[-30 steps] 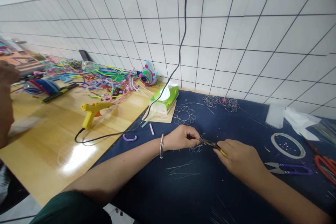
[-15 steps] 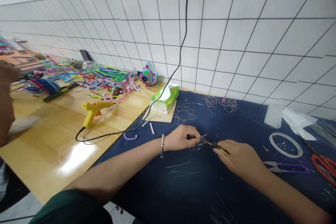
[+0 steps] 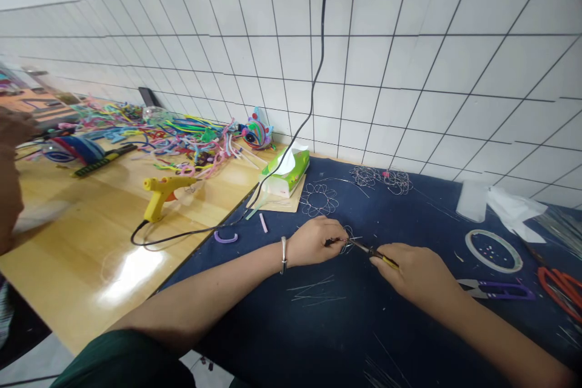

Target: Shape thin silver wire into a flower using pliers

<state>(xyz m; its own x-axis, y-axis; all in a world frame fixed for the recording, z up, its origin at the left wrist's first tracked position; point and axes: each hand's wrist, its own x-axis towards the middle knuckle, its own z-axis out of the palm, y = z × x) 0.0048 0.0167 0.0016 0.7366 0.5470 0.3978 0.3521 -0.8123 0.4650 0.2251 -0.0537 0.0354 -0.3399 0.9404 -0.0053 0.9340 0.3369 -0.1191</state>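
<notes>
My left hand (image 3: 314,240) is closed in a pinch on a small wire piece (image 3: 348,244) just above the dark blue cloth (image 3: 318,327). My right hand (image 3: 411,271) is closed around yellow-handled pliers (image 3: 375,252), whose tip reaches into that wire piece. A silver bracelet sits on my left wrist. A finished wire flower (image 3: 319,199) lies just beyond my left hand, and two more wire bundles (image 3: 382,179) lie farther back near the wall.
Purple snips (image 3: 495,288), a tape ring (image 3: 493,250), red-handled scissors (image 3: 561,286) and white paper (image 3: 516,207) lie at right. A green tissue pack (image 3: 285,171), yellow glue gun (image 3: 162,193) with black cord, and several coloured pipe cleaners (image 3: 182,136) sit on the wooden table. Another person's arm (image 3: 9,188) shows at far left.
My left hand has turned the wire piece slightly and shifted a little right; the pliers stay on the wire. The view has barely drifted.
</notes>
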